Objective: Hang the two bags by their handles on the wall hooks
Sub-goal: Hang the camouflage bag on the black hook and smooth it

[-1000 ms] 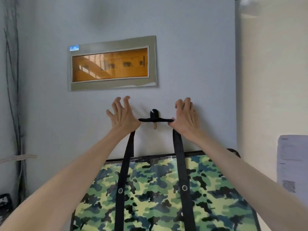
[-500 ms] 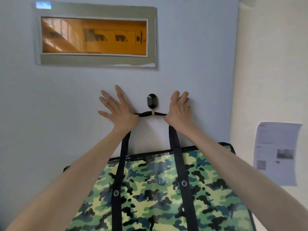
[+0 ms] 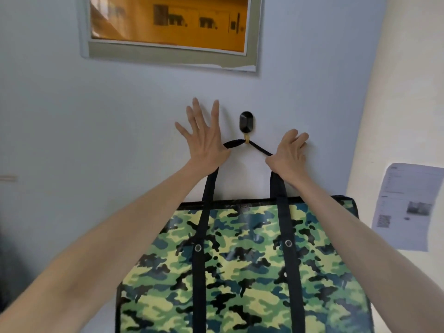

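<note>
A black wall hook (image 3: 246,122) with a small brass-coloured prong at its bottom was fixed to the pale blue wall (image 3: 96,121), and everything else sat in relation to it. The black webbing handle (image 3: 242,143) of a camouflage tote bag (image 3: 242,272) was looped over that prong, forming a peak just under the hook, and its two straps ran down to the bag, which hung flat against the wall directly below the hook.

The left hand (image 3: 204,140) was just left of the hook, fingers spread wide and pointing up along the wall, with the handle passing under its thumb side; whether the thumb pinched the strap could not be told. The right hand (image 3: 289,153) was to the lower right of the hook, fingers curled, closed on the handle between thumb and fingers.

Above the hook, a grey-framed panel with an orange window (image 3: 168,27) was set in the wall. Well to the right of the hook, on a cream wall, hung a printed paper sheet (image 3: 406,207).
</note>
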